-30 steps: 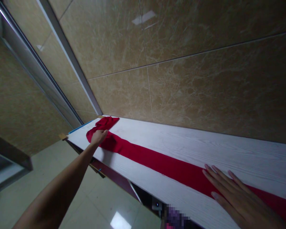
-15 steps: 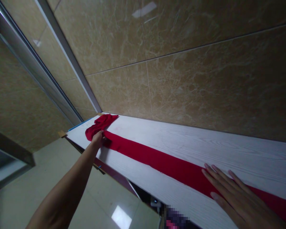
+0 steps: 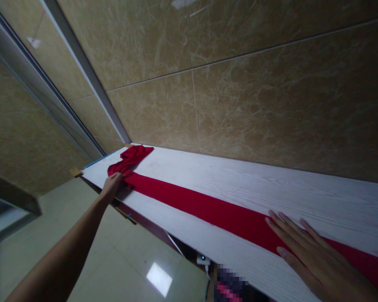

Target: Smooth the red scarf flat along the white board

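- Head view: the cloth (image 3: 189, 203), a long red strip, lies on the white table (image 3: 208, 176), its long axis running along the table from the lower right of the picture toward the upper left, roughly in line with the front edge.
- Between the hands the strip is flat and nearly straight; at the far end it turns into a crumpled bunch (image 3: 130, 158), which slants up and right toward the tiled wall (image 3: 271, 105).
- The left arm reaches out long and nearly straight from the lower left corner, over the floor (image 3: 113, 251).
- The left hand (image 3: 112, 184) is at the table's front edge, fingers closed on the cloth's near side, just beside the bunch; the exact grip is too small to make out.
- The right hand (image 3: 308, 251) comes in from the lower right corner, palm down and spread flat over the cloth, grasping nothing.
- Its fingers point up and left, roughly along the strip, some tips passing the wall-side edge; the thumb stands apart on the near side.
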Available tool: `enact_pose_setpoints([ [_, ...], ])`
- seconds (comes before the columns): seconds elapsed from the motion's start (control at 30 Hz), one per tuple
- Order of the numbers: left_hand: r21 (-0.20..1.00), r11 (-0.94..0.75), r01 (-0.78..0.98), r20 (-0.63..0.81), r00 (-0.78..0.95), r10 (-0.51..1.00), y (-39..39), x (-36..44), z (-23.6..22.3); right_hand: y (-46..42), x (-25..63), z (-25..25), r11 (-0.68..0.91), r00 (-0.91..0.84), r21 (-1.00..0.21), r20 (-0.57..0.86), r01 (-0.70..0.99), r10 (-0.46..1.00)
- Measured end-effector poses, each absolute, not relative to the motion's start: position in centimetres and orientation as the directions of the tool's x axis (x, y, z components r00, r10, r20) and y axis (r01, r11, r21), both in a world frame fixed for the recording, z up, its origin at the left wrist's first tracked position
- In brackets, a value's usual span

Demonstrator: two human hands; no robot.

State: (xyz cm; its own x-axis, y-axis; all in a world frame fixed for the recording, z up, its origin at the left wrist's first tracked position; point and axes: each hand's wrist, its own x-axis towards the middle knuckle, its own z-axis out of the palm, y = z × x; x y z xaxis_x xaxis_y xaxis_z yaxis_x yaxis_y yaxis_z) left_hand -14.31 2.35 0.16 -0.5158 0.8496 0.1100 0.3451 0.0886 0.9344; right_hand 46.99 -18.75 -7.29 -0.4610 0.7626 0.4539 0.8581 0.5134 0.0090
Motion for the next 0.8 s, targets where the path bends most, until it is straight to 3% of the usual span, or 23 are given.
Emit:
enact_pose_setpoints([
  [0.4, 0.677, -0.088, 0.731, 0.334, -0.199, 0.922, 0.7, -15.7, 0.1, -18.8, 47.6, -8.5, 0.479, -0.456, 0.053, 0.412, 0.876, 0.789],
  [0.8, 0.434, -0.227, 0.872, 0.46, 0.003, 0.888, 1.7, -16.9, -1.5, -18.7, 47.7, -8.3, 0.503, -0.488, 0.083, 0.421, 0.86, 0.765],
])
